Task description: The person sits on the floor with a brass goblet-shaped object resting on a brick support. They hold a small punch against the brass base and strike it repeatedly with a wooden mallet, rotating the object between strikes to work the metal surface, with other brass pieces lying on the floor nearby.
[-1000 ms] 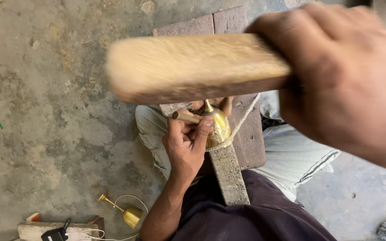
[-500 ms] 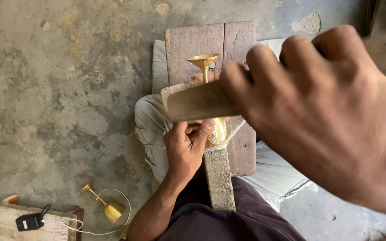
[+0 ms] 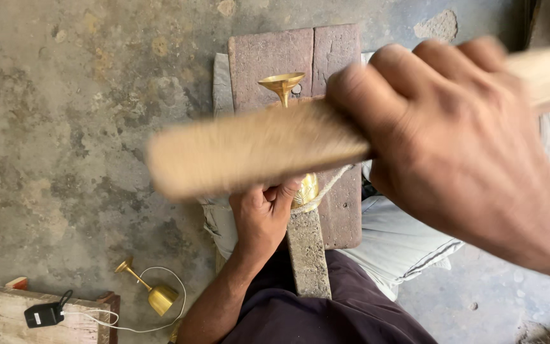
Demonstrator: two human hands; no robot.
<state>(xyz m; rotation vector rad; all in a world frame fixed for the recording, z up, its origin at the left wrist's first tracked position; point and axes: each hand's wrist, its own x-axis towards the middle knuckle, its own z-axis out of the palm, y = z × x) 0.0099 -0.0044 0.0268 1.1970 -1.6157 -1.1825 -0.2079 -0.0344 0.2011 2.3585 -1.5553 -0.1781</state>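
My right hand (image 3: pixel 459 146) fills the right of the head view, close to the camera, gripping a long wooden stick (image 3: pixel 249 150) that is blurred from motion and crosses the middle. Below it my left hand (image 3: pixel 263 213) holds a brass goblet-shaped piece (image 3: pixel 282 86) against a narrow wooden post (image 3: pixel 307 251). The piece's flared cup end points away from me; its rounded body (image 3: pixel 307 190) shows beside my fingers. A light cord loops around the piece near my left hand.
A flat reddish wooden board (image 3: pixel 268 57) lies under the work on a stained concrete floor (image 3: pixel 65 127). A second brass goblet (image 3: pixel 154 294) lies on the floor at lower left beside a white cable, a small black device (image 3: pixel 44 314) and a wooden block (image 3: pixel 7 318).
The stick in my right hand has swung: it was high and large, then dropped toward the brass piece, and now stretches further left across it. My left hand stays on the piece.
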